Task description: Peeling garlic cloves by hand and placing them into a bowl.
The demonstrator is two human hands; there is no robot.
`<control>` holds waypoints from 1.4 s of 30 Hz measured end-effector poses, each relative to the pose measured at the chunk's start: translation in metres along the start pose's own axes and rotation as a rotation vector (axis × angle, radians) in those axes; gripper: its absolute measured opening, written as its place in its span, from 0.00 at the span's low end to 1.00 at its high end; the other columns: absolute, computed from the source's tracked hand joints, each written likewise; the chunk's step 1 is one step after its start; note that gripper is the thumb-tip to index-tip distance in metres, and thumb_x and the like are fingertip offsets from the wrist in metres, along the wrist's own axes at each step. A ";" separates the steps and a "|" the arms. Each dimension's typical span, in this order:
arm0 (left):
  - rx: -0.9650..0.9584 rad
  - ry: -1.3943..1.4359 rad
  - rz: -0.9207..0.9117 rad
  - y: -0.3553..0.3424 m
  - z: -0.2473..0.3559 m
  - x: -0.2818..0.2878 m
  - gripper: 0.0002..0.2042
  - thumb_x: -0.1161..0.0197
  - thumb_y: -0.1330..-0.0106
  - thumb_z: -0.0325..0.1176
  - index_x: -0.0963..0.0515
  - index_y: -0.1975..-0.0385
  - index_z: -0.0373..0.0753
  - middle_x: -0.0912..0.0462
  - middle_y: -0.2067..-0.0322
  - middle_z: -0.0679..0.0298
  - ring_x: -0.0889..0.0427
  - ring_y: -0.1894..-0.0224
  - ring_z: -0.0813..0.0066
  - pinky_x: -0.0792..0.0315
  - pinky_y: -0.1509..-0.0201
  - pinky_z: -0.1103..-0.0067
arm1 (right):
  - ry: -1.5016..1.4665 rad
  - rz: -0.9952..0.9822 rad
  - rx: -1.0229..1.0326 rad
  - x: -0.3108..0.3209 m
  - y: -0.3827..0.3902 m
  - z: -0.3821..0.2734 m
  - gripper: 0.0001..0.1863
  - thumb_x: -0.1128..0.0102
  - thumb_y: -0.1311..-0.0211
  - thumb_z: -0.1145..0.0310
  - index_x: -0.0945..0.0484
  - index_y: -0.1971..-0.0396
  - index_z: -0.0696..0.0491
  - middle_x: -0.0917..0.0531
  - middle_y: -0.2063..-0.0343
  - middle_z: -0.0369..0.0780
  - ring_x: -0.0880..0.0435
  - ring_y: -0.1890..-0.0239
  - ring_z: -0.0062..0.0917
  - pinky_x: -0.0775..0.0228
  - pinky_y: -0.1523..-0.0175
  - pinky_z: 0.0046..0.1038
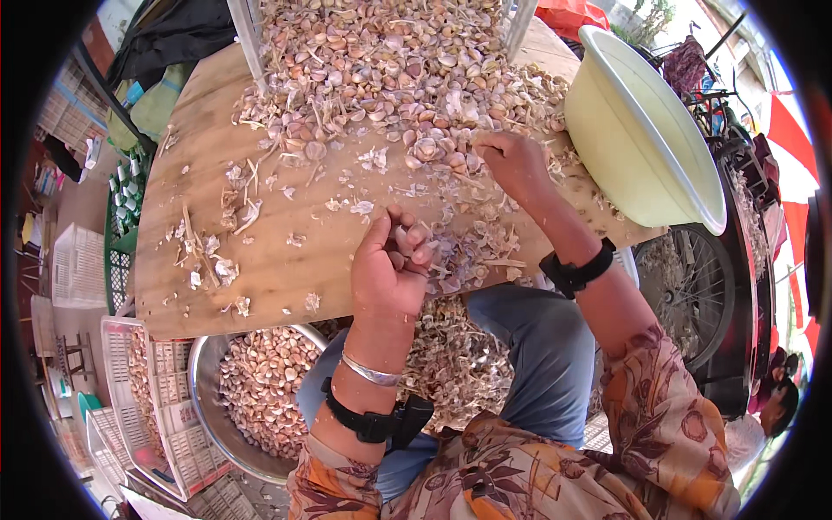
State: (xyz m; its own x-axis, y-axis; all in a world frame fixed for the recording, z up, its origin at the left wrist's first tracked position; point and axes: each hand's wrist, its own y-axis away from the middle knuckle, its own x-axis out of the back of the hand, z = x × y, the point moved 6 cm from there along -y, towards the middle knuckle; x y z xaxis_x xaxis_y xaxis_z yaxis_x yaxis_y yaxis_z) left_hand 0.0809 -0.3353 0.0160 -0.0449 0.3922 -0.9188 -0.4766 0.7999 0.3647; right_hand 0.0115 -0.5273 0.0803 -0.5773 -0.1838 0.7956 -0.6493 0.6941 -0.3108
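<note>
A heap of loose garlic cloves (pixel 381 65), mixed with papery skins and dry stalks, spreads across the far part of a wooden board. At the near edge of the board my left hand (pixel 386 269) is turned palm up, its fingers curled over what look like a few garlic cloves. My right hand (pixel 517 166) reaches to the near right fringe of the heap. Its thumb and forefinger are pinched together, and whatever lies between them is too small to make out. Scraps of garlic skin (pixel 472 251) lie between the two hands.
A pale yellow basin (pixel 637 130) stands tilted at the board's right. Below the left edge sit a metal bowl of garlic cloves (pixel 264 381) and a plastic crate (pixel 173 407). Garlic skins (pixel 455 364) pile up between my knees. A spoked wheel (pixel 689 286) is at the right.
</note>
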 end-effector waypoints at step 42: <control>-0.081 0.029 0.022 0.000 0.011 0.005 0.09 0.51 0.30 0.38 0.27 0.64 0.42 0.24 0.67 0.61 0.25 0.68 0.69 0.29 0.73 0.80 | -0.147 -0.020 -0.094 -0.025 -0.023 0.002 0.08 0.40 0.48 0.70 0.17 0.70 0.55 0.17 0.72 0.44 0.17 0.72 0.32 0.27 0.67 0.30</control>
State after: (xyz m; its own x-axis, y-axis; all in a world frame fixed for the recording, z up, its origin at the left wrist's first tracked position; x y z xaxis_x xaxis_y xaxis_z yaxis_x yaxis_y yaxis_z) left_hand 0.0898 -0.3283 0.0132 -0.0808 0.3950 -0.9151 -0.5447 0.7514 0.3725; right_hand 0.0400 -0.5396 0.0664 -0.6354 -0.2933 0.7143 -0.6164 0.7498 -0.2404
